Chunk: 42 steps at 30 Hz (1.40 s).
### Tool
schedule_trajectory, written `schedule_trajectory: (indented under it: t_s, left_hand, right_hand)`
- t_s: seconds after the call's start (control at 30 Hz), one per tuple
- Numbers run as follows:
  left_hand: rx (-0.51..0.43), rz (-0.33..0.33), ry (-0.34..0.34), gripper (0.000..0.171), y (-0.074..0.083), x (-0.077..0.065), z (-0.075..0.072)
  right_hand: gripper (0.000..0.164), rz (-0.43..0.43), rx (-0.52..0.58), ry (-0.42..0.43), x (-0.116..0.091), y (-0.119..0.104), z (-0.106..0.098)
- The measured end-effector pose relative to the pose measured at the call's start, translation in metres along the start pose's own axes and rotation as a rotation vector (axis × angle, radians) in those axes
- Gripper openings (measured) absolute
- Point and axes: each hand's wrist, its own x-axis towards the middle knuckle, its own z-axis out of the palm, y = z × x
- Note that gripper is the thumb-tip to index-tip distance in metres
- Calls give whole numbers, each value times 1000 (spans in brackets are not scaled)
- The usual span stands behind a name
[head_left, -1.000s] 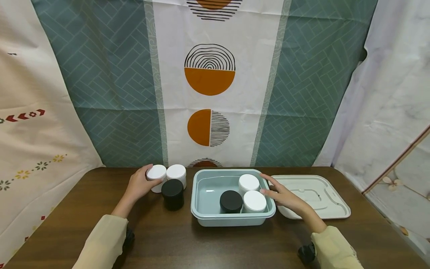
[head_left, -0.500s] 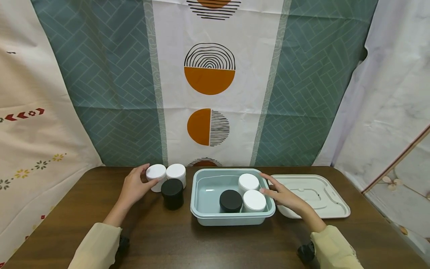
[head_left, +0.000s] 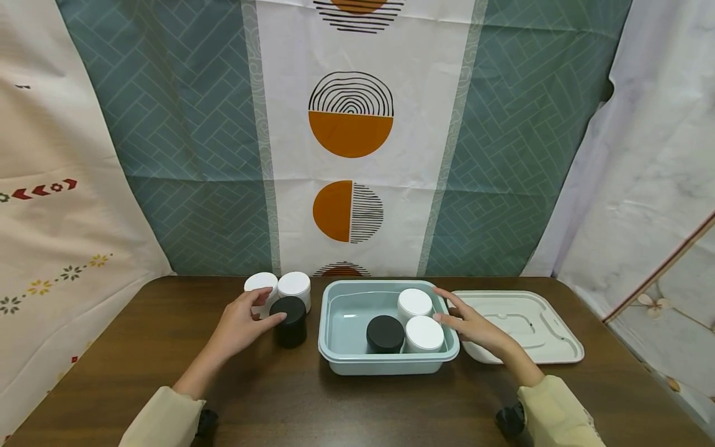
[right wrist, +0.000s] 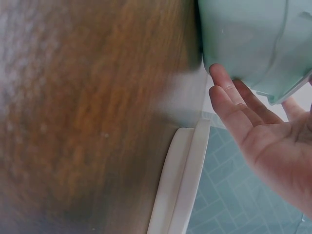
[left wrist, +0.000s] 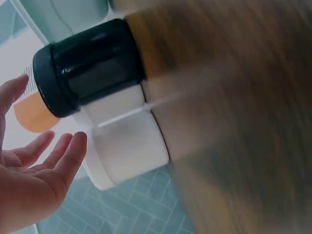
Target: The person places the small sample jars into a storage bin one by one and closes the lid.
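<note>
On the left of the table stand a black-lidded black jar [head_left: 290,332] and, behind it, two white jars [head_left: 261,282]. My left hand [head_left: 240,326] hovers beside them, thumb and fingers spread either side of the black jar's lid. The left wrist view shows a gap between those fingertips [left wrist: 78,146] and the black jar [left wrist: 97,70]. My right hand [head_left: 472,323] lies at the right rim of a pale blue plastic box [head_left: 391,359], its fairly straight fingers [right wrist: 226,105] along the outer wall. Inside the box are one black jar [head_left: 385,334] and two white jars [head_left: 423,334].
A flat white lid [head_left: 550,335] lies on the brown table [head_left: 363,410] right of the box, partly behind my right hand. Patterned cloth [head_left: 195,217] hangs along the table's back edge, with more cloth at both sides.
My left hand has drawn back from the left white jar and shifted right and nearer to the black jar. My right hand stays at the box, and all jars stand where they were.
</note>
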Motion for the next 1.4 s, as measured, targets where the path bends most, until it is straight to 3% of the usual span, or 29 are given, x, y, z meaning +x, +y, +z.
schedule_trajectory:
  t_s: [0.17,0.33,0.8,1.07,1.4]
  left_hand:
    - [-18,19,-31,56,1,1,10]
    - [42,19,-54,58,1,2,16]
    - [99,20,-59,56,8,3,19]
    - [152,36,-13,54,17,3,6]
    - [119,90,100,53,41,7,-7]
  right_hand:
    - [68,5,2,2,0,0,0]
    - [68,9,0,8,0,0,0]
    - [68,4,1,8,-1,-1,-1]
    - [68,-1,17,1,-2,-3,0]
    - [68,6,10,10,-2,-2,1]
